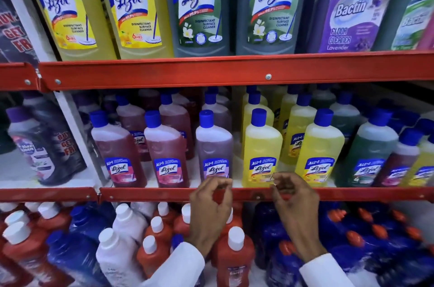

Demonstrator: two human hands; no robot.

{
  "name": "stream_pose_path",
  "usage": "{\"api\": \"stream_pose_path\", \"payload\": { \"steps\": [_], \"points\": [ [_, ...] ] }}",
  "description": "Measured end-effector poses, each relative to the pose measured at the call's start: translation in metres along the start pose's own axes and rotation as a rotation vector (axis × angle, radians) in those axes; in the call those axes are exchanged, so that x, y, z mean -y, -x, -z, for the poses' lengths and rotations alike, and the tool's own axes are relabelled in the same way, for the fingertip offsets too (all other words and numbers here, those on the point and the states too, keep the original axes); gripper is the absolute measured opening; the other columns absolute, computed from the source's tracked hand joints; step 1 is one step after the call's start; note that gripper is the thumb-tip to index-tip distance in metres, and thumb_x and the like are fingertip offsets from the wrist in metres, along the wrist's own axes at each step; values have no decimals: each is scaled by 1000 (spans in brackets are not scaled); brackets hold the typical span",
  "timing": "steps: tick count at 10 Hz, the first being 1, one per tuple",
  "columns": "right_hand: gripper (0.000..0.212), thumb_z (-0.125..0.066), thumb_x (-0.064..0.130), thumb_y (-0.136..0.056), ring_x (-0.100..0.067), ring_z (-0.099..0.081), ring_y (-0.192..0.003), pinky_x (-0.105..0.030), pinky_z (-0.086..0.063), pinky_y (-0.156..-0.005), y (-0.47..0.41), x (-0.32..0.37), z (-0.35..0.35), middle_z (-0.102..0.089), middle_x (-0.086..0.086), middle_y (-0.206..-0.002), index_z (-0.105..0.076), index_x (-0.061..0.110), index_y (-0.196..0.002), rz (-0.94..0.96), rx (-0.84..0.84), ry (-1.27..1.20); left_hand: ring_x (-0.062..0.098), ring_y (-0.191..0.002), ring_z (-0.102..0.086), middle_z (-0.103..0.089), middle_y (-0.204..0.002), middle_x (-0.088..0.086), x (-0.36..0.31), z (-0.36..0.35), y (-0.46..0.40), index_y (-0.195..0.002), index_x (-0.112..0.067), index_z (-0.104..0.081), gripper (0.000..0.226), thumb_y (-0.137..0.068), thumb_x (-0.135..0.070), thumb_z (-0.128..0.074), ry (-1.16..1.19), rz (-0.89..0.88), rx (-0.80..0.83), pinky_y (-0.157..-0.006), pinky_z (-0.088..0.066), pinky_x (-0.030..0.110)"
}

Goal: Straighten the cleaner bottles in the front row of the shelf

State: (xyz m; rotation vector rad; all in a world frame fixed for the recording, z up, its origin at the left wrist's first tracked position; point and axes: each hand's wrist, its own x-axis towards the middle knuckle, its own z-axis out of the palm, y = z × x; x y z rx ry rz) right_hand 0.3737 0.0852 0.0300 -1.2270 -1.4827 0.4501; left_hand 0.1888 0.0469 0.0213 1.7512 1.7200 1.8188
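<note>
head view | faces red shelf (234, 194) front-on | close range | tilted slightly down

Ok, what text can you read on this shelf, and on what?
"Lizol", "ALL in 1", "DISINFECTANT SURFACE CLEANER": top-shelf yellow bottle and grey bottle.
"6 HRS": yellow bottle.
"Bactin", "FLOOR CLEANER", "Lavender", "FREE": purple bottle.
"Lizol": middle-shelf front row.
Finer print: blurred.

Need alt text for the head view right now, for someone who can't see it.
Two bare hands, left hand and right hand, hover empty at the red shelf edge, just below a purple Lizol bottle and a yellow Lizol bottle. More cleaner bottles fill the shelves above and below.
</note>
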Motion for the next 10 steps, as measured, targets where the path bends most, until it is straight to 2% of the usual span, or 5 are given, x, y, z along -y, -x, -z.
{"api": "stream_pose_path", "payload": {
  "steps": [2, 4, 5, 9, 10],
  "points": [
    [58, -79, 2, -74, -13, -65, -101, -27, -52, -91, -15, -21, 8, -67, -3, -121, -58, 14, -126, -41, 192, 95, -4, -103, -67, -73, -119, -10, -9, -39, -2, -131, -25, -62, 45, -89, -12, -66, -21, 69, 250, -97, -53, 20],
    [56, -75, 0, -77, -9, -68, -96, -19, -54, -90, -30, -24, 12, -72, 1, -119, -60, 16, -129, -29, 284, 98, -3, -93, -70, -78, -106, -10, -11, -55, -13, -117, -25, -69, 30, -91, -11, -64, -96, 84, 243, -90, -54, 16],
    [52, -74, -1, -77, -5, -65, -87, 5, -42, -72, -34, -23, 16, -71, 4, -111, -62, 15, -125, -49, 308, 82, -7, -89, -70, -78, -101, -13, -11, -60, -13, -112, -22, -72, 27, -90, -8, -66, -80, 112, 208, -83, -49, 5],
    [51, -80, 3, -74, -6, -69, -85, -29, -60, -83, -36, -25, 18, -74, 2, -104, -65, 16, -121, -96, 265, -19, -1, -92, -71, -78, -108, -9, -19, -71, -9, -117, -23, -72, 27, -90, -18, -71, -96, 152, 189, -89, -58, 23],
    [49, -79, 3, -75, 6, -66, -77, -10, -55, -75, -34, -27, 21, -74, 4, -105, -66, 16, -121, -102, 233, -42, 5, -96, -71, -77, -111, -7, -20, -69, -10, -120, -22, -70, 31, -89, -19, -72, -97, 125, 174, -91, -59, 33]
  ]
}}
